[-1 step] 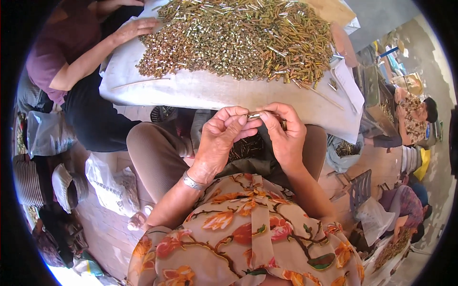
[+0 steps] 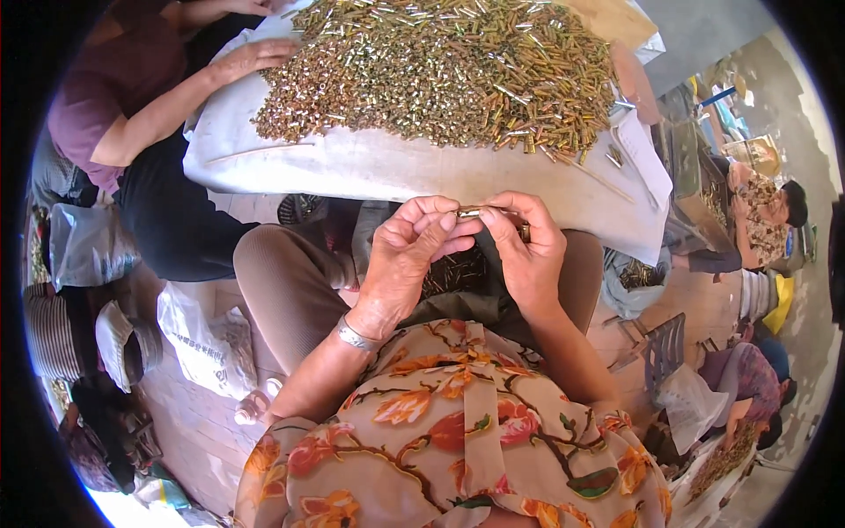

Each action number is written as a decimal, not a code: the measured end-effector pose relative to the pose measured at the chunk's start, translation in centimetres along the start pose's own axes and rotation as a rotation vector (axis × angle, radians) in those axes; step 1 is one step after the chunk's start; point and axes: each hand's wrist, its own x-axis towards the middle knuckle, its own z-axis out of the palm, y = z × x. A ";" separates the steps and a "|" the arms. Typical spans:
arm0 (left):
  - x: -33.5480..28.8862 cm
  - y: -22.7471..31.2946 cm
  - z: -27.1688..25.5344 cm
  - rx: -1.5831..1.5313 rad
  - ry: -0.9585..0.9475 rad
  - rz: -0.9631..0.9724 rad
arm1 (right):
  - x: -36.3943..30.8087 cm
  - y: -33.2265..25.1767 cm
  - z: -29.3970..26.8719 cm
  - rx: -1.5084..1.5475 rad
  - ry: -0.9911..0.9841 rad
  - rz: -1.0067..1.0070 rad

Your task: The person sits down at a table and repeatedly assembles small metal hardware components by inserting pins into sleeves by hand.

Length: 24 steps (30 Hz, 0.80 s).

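Observation:
My left hand [image 2: 409, 251] and my right hand [image 2: 528, 251] meet just in front of the table's near edge, above my lap. Between their fingertips they pinch a short, shiny brass-coloured metal rod [image 2: 468, 212], held roughly level. Fingers cover both of its ends, so I cannot tell whether it is one piece or two. Beyond my hands, a large heap of small brass-coloured metal parts [image 2: 422, 84] covers much of the cloth-topped table [image 2: 370, 172]. Short ring-like pieces lie mostly on the left of the heap, longer rods on the right. More rods [image 2: 453, 273] lie in my lap below my hands.
Thin sticks [image 2: 598, 180] and papers [image 2: 641, 158] lie at the table's right side. A co-worker's hand [image 2: 255, 60] touches the heap's left edge. White plastic bags [image 2: 207, 343] stand on the floor at left; a grey bag of parts [image 2: 638, 286] and a dark chair [image 2: 666, 352] are at right.
The co-worker's hand at the heap's left edge has shifted slightly to the right. My own hands keep nearly the same pinch on the metal rod.

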 end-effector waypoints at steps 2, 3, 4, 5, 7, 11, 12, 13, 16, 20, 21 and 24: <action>-0.2 -0.3 -0.2 0.020 0.016 0.025 | -0.5 -0.1 -0.2 -0.122 0.011 -0.022; -0.2 -0.5 -0.2 0.062 0.019 0.036 | -0.6 0.0 -0.3 -0.119 0.016 -0.043; -0.2 -0.6 -0.2 0.104 0.023 0.047 | -0.7 0.0 -0.3 -0.117 0.020 -0.064; -0.3 -0.7 -0.1 0.102 0.025 0.046 | -0.7 0.0 -0.3 -0.117 0.018 -0.063; -0.5 -0.7 0.0 0.104 0.035 0.082 | -0.9 -0.1 -0.2 -0.061 0.030 -0.064; -0.6 -0.8 0.1 0.239 0.028 0.182 | -1.1 -0.2 -0.2 -0.061 0.016 -0.081; -0.7 -0.8 0.2 0.271 0.032 0.209 | -1.1 -0.4 -0.2 -0.073 0.019 -0.088; -0.7 -0.9 0.2 0.303 0.035 0.236 | -1.1 -0.5 -0.1 -0.085 0.023 -0.095; -0.9 -0.9 0.3 0.349 0.037 0.292 | -1.3 -0.9 -0.4 -0.074 -0.005 0.009; -1.0 0.2 -0.5 0.375 -0.028 0.225 | -0.7 -1.0 -1.9 -0.140 -0.131 -0.011; -0.9 0.9 -0.8 0.311 -0.135 0.106 | -0.6 -1.2 -2.5 0.040 -0.227 0.138; -0.3 2.2 -1.3 0.173 -0.285 -0.119 | -0.9 -1.3 -2.5 0.265 -0.316 0.280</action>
